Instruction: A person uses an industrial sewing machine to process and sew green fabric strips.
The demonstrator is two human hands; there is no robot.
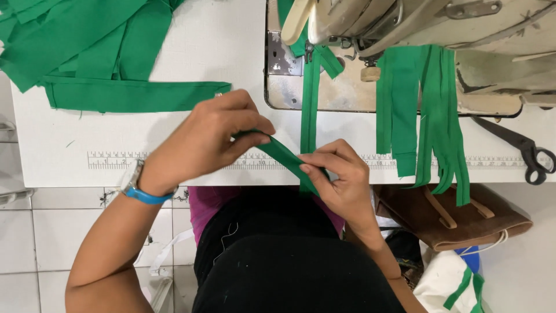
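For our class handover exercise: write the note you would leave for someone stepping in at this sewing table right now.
Left hand pinches one end of the green strip; right hand pinches it lower down, at the table edge. A second strip runs from under the sewing machine. Cut strips hang right, scissors beyond them, a fabric pile lies left. The held strip is not yet under the needle.

A narrow green fabric strip (288, 159) is held taut and slanted at the table's near edge, folded lengthwise, pinched at both ends, while its far length is stretched up toward the machine
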